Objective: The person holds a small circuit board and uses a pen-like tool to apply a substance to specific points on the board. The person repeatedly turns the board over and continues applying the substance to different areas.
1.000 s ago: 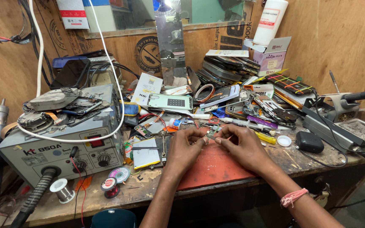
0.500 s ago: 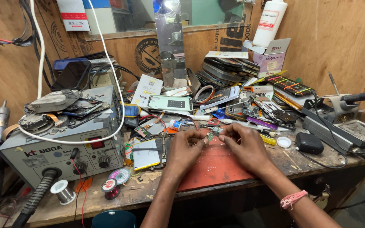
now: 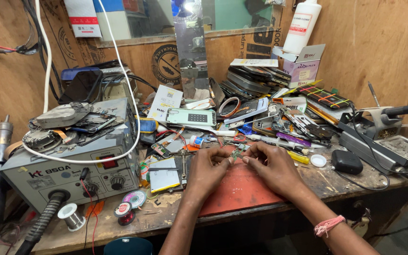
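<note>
My left hand [image 3: 207, 171] and my right hand [image 3: 272, 166] meet over a red work mat [image 3: 242, 189] at the middle of a cluttered wooden bench. Together they pinch a small green circuit board [image 3: 236, 153] between their fingertips, held just above the mat. A pink band sits on my right wrist [image 3: 327, 225]. A phone part with a yellowish battery [image 3: 164, 167] lies just left of my left hand.
A grey rework station [image 3: 67, 160] with knobs, hose and white cable stands at left, solder spools [image 3: 123, 208] in front. Piled phones and parts [image 3: 260, 99] fill the back. A black box [image 3: 346, 161], a soldering stand [image 3: 378, 127] and a white bottle [image 3: 301, 26] sit right.
Both hands stay together on the small board with only slight finger shifts; the view has drifted a little.
</note>
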